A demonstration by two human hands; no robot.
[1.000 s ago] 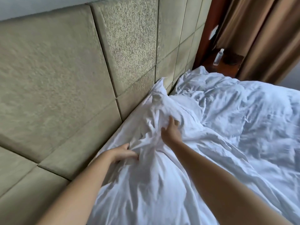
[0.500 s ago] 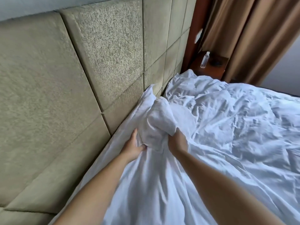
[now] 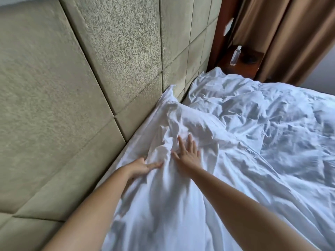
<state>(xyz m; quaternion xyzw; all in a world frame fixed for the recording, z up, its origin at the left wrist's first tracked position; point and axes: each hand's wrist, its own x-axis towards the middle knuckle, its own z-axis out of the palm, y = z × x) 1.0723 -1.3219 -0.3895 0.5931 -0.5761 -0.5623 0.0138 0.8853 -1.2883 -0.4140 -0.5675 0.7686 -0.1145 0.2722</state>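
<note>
A white pillow in a crumpled pillowcase (image 3: 192, 124) lies on the bed against the padded headboard. My right hand (image 3: 187, 153) lies flat on its near end, fingers straight and spread. My left hand (image 3: 142, 166) rests on the folds just to the left, fingers stretched out along the cloth and partly under a fold. A rumpled white duvet (image 3: 262, 124) covers the bed to the right.
The beige padded headboard (image 3: 81, 87) fills the left side. At the far end stands a wooden bedside table (image 3: 246, 58) with a clear plastic bottle (image 3: 235, 56) on it. Brown curtains (image 3: 282, 33) hang behind it.
Both hands have let go of the bunched pillowcase end. The pillow has dropped back onto the bed, and my right hand now lies flat on it.
</note>
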